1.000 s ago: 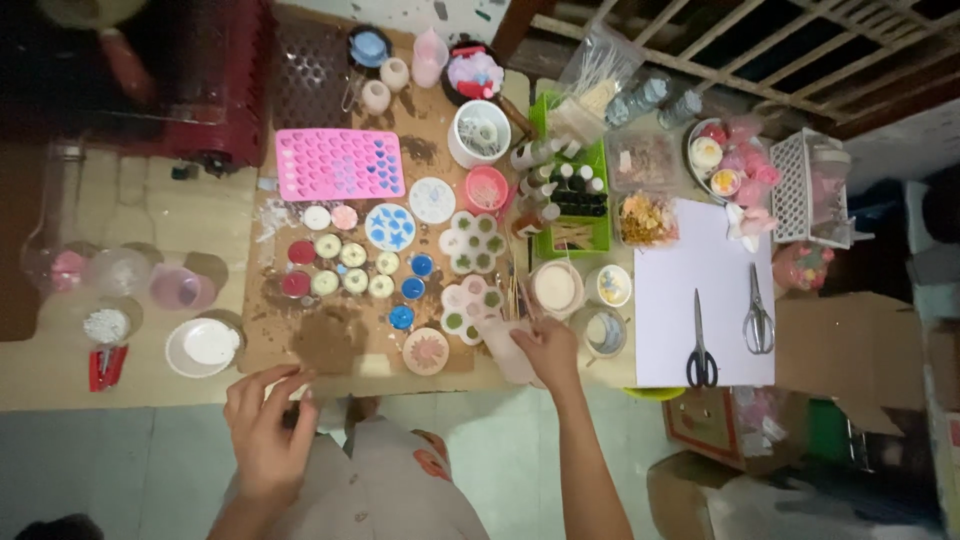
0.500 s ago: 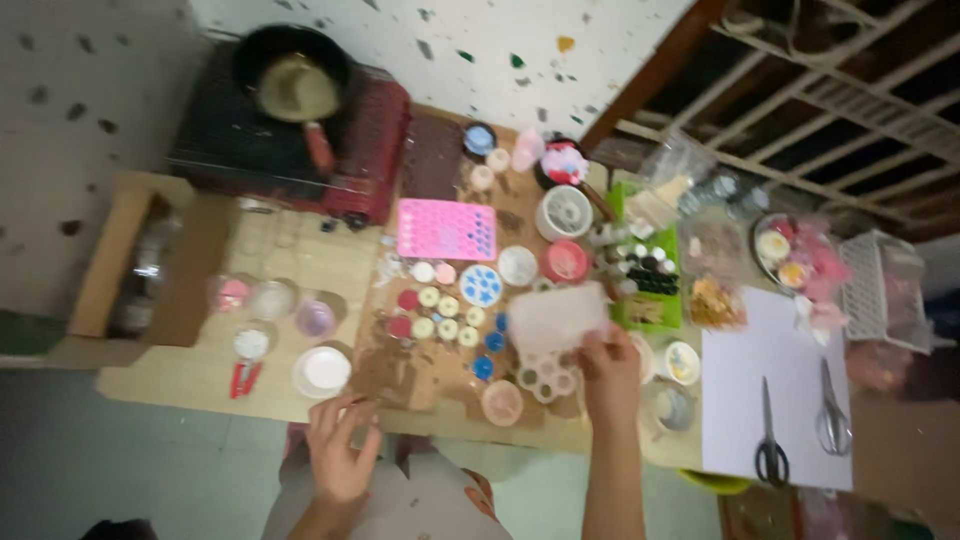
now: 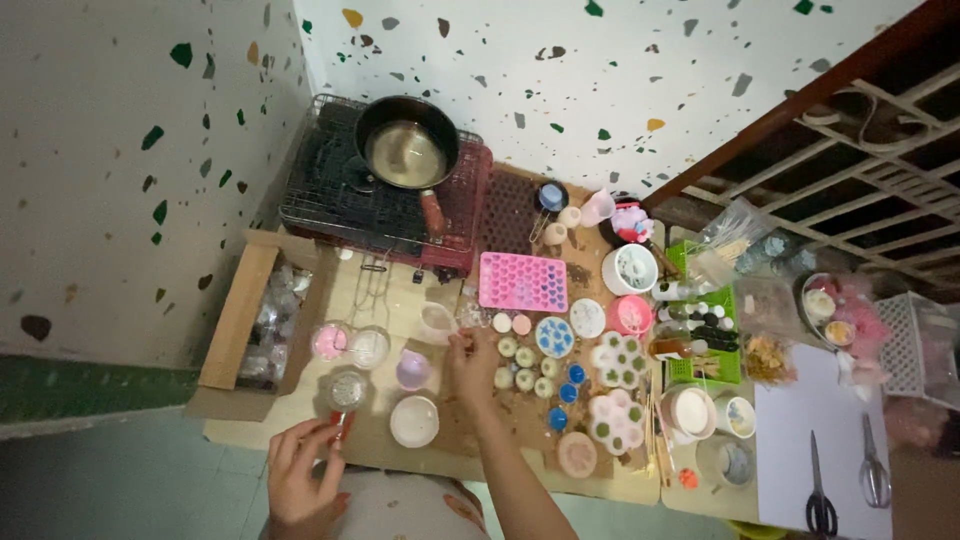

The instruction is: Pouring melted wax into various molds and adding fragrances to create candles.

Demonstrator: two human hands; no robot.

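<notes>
- Fingers of right hand [image 3: 470, 362] curl around a clear plastic cup [image 3: 438, 322], holding it tilted just below the red stove [image 3: 385, 215]; grip looks closed on the cup, fingertip detail blurred.
- Fingers of left hand [image 3: 300, 478] spread loose and open, holding nothing, well below the stove at the near table edge, just beside a red-handled tool [image 3: 340, 428].
- Stove sits at the far left of the table [image 3: 300, 400], against the speckled wall; black pan [image 3: 408, 150] on top, handle pointing toward the person.
- Cardboard box [image 3: 245, 320]: left of and below the stove, open, clear items inside.
- White paper sheet [image 3: 815, 440]: far right of the stove, two scissors [image 3: 845, 480] lying on it.
- Green tray [image 3: 700, 330] of small bottles: right of the stove, past the moulds.
- Pink heart mould [image 3: 523, 282]: just right of the stove's lower corner.
- White bowl [image 3: 414, 421]: below the stove, between the two hands.
- Small round moulds [image 3: 525, 368]: below the pink mould, just right of the right hand.
</notes>
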